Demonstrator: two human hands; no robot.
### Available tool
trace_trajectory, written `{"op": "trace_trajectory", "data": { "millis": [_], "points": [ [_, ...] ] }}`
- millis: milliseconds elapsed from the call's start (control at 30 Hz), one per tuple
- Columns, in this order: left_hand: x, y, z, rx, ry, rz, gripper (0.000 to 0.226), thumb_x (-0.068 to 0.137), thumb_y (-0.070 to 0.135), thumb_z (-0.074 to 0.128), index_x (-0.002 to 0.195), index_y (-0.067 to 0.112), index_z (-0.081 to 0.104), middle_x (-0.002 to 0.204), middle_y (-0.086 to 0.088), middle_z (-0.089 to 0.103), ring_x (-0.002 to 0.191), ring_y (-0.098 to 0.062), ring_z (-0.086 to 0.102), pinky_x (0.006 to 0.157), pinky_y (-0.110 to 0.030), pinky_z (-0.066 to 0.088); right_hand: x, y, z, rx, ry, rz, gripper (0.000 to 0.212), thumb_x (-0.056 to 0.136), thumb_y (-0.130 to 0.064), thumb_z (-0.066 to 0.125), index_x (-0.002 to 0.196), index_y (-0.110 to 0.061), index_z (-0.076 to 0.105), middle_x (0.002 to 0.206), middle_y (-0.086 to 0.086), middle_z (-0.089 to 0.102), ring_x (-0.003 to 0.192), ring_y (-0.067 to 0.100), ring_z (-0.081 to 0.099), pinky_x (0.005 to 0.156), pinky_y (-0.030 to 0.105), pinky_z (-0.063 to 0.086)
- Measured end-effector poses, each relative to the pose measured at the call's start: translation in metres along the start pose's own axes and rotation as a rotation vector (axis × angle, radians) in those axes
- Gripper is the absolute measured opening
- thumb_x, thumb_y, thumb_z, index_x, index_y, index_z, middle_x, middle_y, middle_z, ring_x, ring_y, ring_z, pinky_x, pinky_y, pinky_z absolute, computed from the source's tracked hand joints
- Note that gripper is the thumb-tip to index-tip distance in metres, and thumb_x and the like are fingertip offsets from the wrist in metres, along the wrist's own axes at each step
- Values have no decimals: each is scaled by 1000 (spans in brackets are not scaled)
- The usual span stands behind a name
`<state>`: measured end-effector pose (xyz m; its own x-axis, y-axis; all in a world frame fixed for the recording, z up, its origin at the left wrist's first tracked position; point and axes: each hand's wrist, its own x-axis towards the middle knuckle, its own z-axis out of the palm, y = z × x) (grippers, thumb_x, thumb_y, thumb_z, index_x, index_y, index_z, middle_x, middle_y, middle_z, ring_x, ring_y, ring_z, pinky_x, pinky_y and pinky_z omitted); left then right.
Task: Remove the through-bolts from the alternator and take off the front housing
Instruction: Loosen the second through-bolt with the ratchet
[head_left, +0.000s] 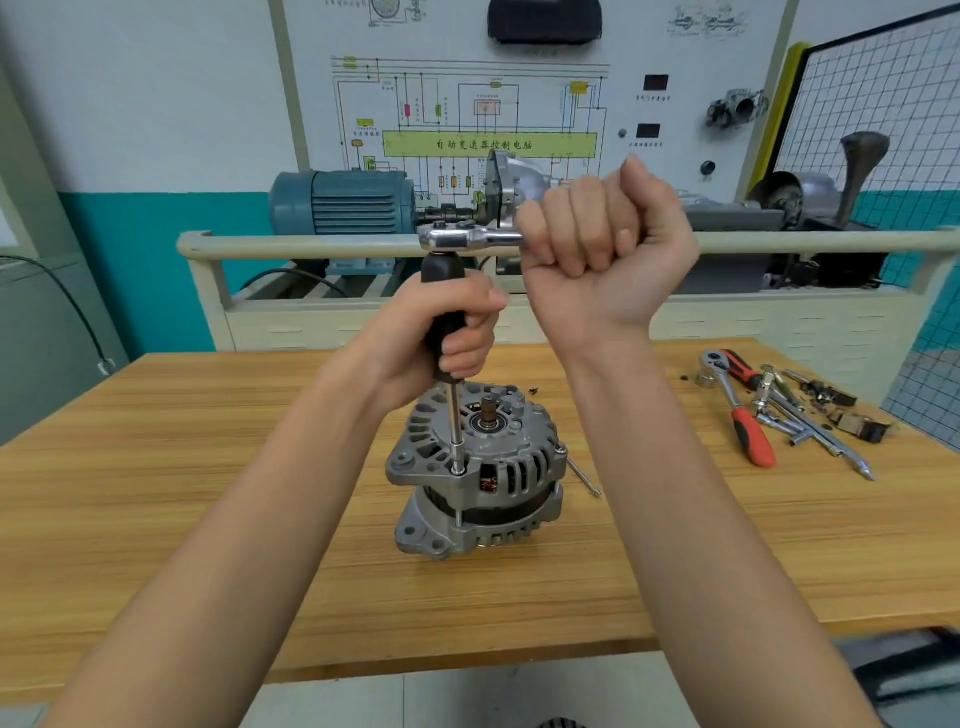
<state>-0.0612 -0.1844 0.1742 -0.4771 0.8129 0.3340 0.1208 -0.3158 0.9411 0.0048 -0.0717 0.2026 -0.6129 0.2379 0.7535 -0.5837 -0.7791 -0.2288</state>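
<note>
Head view: an alternator (475, 467) is seen standing upright near the middle of a wooden workbench (156, 467), shaft end up, with the ribbed front housing (511, 447) uppermost. A black-handled socket driver (442, 322) is held vertically over it; its chrome shaft (456, 426) is seated on a through-bolt (458, 472) at the housing's near-left rim. The driver handle is gripped by the left hand (447, 332), fingers wrapped fully round it. A chrome ratchet head (452, 238) is fitted on top of the driver, and its handle is enclosed in the right hand (602, 244), which is closed in a fist round it, wrist raised. A second through-bolt head (560, 450) is visible at the housing's right rim. One loose long bolt (584, 477) is noted lying on the bench just right of the alternator.

Further right on the bench, well apart from the alternator, a red-and-black ratchet (740, 410), chrome extension bars (815, 431) and small dark parts (852, 421) are recorded in a loose pile. No tray or box is seen holding them.

Behind the bench, a blue electric motor (343, 202) and a wiring-diagram panel (488, 119) are observed.
</note>
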Motion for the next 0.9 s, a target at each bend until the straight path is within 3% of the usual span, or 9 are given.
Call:
{"op": "trace_trajectory", "data": {
  "millis": [100,200,333,433,567,667,733,800,900],
  "points": [
    [4,-2,5,10,-20,14,36,73,10,61,45,17,39,34,5,28,28,-8,23,37,-17,19,5,-4,-13,224,157,57,47,80,-15,39,34,-15,32,29,-3,24,38,11,7,41,23,16],
    [5,-7,10,-26,77,23,47,84,10,54,42,20,36,32,7,24,26,-5,17,34,-14,15,4,0,-11,174,187,7,47,80,-15,40,34,-16,32,30,-3,24,35,11,11,40,23,17],
    [4,-8,13,19,331,74,50,89,3,49,46,20,31,35,7,21,29,-8,14,35,-13,16,-8,10,4,-104,39,-118,51,86,-9,37,37,-22,30,33,-6,26,36,12,13,42,24,22],
    [6,-10,23,80,514,101,44,86,0,51,52,18,28,36,7,23,30,-9,16,37,-12,18,-19,21,15,-380,-89,-285,49,86,-4,34,39,-20,39,36,-6,30,36,9,23,45,29,18],
    [9,-9,31,203,655,128,22,75,16,56,63,17,38,52,0,37,43,-9,33,42,-18,29,-33,36,25,-763,-144,-549,34,82,-9,45,53,-26,39,52,-10,39,43,9,28,46,31,19],
    [7,-10,25,169,597,115,31,80,4,56,58,17,38,46,2,34,39,-11,27,40,-18,24,-29,33,24,-667,-138,-475,39,80,-9,46,46,-24,33,43,-8,30,40,8,26,46,29,17],
    [3,-9,18,97,450,85,39,80,-1,54,53,17,35,39,5,27,33,-10,20,37,-16,21,-20,22,21,-491,-137,-339,46,82,-4,41,42,-26,34,36,-4,25,36,7,23,46,27,15],
    [0,-5,10,19,282,33,37,80,4,56,51,17,36,38,5,26,33,-10,21,37,-18,23,-11,11,15,-293,-98,-188,50,84,-6,37,37,-25,33,32,-8,28,34,9,17,44,24,18],
    [-2,2,5,-37,95,-51,31,77,15,55,50,17,40,39,4,28,33,-9,24,38,-19,26,-2,1,3,32,103,-7,48,80,-13,39,33,-18,32,30,-5,25,37,13,8,42,21,17]
  ]
}}
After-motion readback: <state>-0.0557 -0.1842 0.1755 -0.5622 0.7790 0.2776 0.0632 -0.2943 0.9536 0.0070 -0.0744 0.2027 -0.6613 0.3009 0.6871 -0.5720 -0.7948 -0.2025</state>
